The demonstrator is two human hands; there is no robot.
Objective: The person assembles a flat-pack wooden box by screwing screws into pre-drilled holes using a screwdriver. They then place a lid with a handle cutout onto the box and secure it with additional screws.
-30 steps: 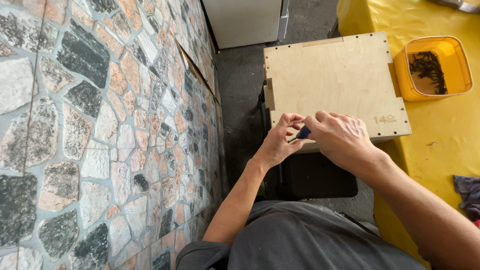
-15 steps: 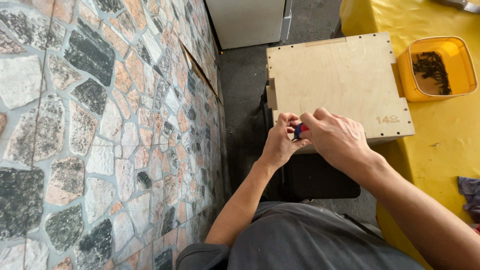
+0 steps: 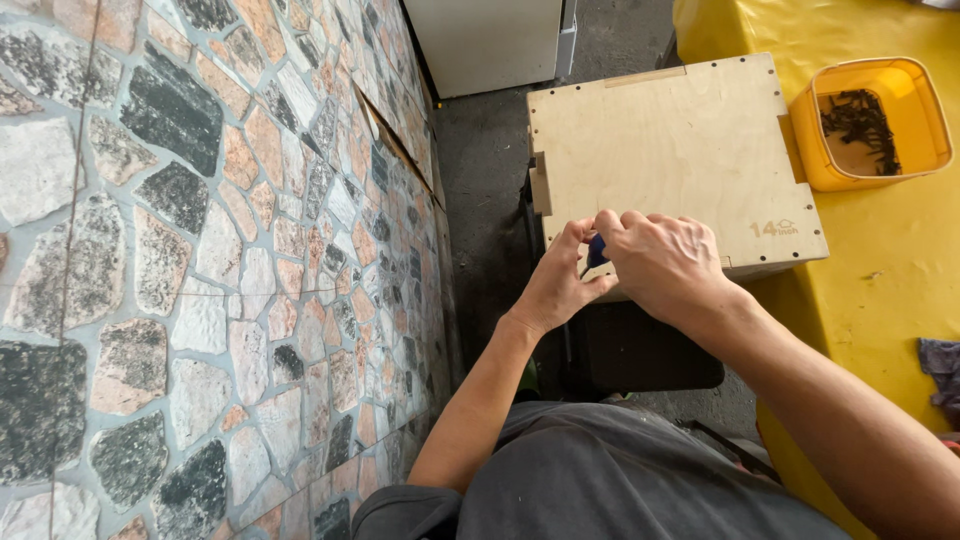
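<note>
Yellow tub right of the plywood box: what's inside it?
The yellow tub holds a loose pile of small dark pieces on its bottom; they are too small to identify. Its near wall hides part of the bottom.

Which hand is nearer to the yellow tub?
The right hand. It lies at the wooden box's near edge, down-left of the yellow tub. The left hand is farther left, beyond the right one.
</note>
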